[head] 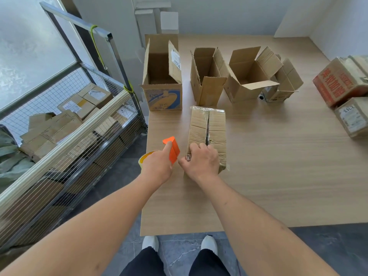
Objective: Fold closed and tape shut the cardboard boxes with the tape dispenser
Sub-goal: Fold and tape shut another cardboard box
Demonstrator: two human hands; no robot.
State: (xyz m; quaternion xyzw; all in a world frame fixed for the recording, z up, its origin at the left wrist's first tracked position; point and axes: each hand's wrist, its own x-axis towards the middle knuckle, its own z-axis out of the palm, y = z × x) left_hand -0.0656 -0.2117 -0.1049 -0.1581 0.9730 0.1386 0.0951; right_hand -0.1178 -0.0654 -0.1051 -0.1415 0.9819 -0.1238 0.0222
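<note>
Your left hand (158, 166) grips the orange plastic tape dispenser (172, 148) with its yellowish roll of tape (145, 157), forefinger laid along the top, just to the left of the closed brown cardboard box (207, 130). That box lies on the pale wood-grain surface (278, 166) in front of you, its top flaps folded shut with a dark gap showing along the centre seam and clear tape glinting at the far edge. Your right hand (201, 162) rests on the near end of the box, fingers curled over its edge and pressing it down.

Further back on the surface stand a tall open box with a blue print (162, 80), an open plain carton (207, 76), a tilted open carton (249, 76) and a smaller open one (282, 82) behind it. At the right edge sit a red-printed box (338, 80) and a labelled box (352, 116). To your left a wire-mesh metal cart (69, 124) holds more cartons.
</note>
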